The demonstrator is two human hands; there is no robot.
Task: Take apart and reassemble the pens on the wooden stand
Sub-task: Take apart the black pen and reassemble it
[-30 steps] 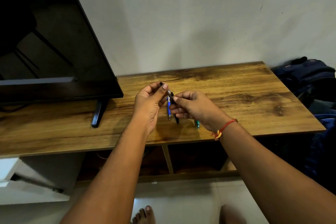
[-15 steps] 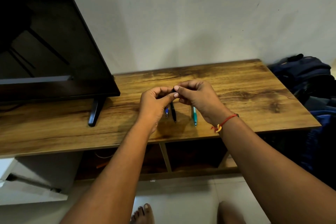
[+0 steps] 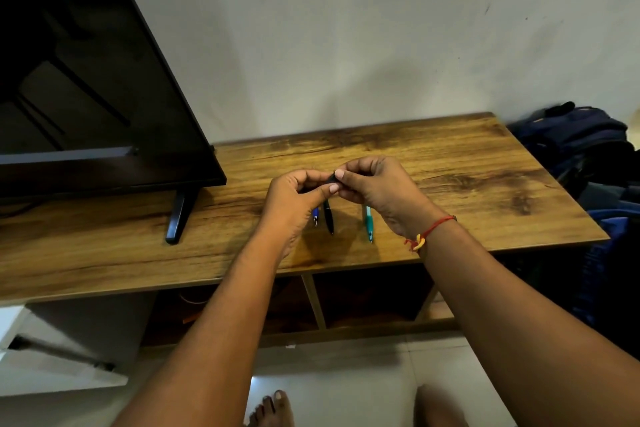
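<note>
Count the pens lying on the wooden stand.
3. Blue pen, mostly hidden by the left hand; black pen just right of it; teal pen beside the right hand. Both hands pinch a small black part; more may be hidden beneath.

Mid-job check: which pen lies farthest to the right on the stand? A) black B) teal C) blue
B: the teal pen lies right of the black pen and the blue pen on the wooden stand. The left hand and right hand pinch a dark pen part above them.
</note>
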